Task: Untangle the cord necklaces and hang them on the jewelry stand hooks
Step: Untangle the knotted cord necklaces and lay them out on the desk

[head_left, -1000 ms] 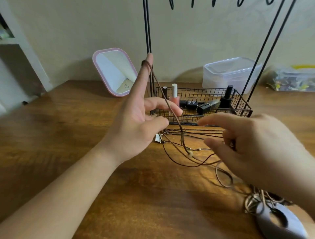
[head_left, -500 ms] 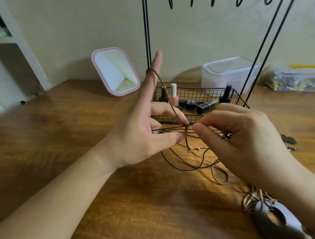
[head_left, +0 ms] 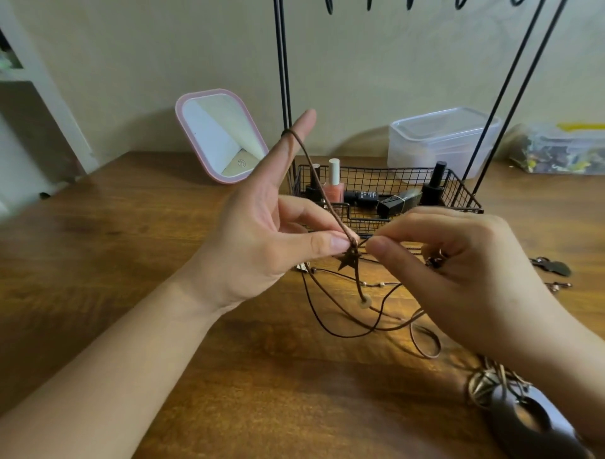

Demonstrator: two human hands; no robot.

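A brown cord necklace [head_left: 322, 183] loops round the raised index finger of my left hand [head_left: 262, 236] and runs down to a small star pendant [head_left: 348, 258]. My left thumb and middle finger pinch the cord at the pendant's ring. My right hand [head_left: 458, 268] pinches the cord just right of that spot, with other cords and beads caught in its curled fingers. A cream bead [head_left: 364, 302] hangs below. More tangled cords [head_left: 376, 327] lie on the wooden table. The black jewelry stand [head_left: 283, 65] rises behind, its hooks [head_left: 409, 4] at the top edge.
The stand's wire basket [head_left: 458, 193] holds several nail polish bottles. A pink mirror [head_left: 222, 134] leans on the wall at left, a clear plastic box [head_left: 442, 141] sits at right. A large dark pendant [head_left: 530, 422] and loose pendants [head_left: 553, 266] lie on the table's right side.
My right hand rose from the table to the cord and now pinches it beside my left fingertips. The star pendant has come up off the table with the cord.
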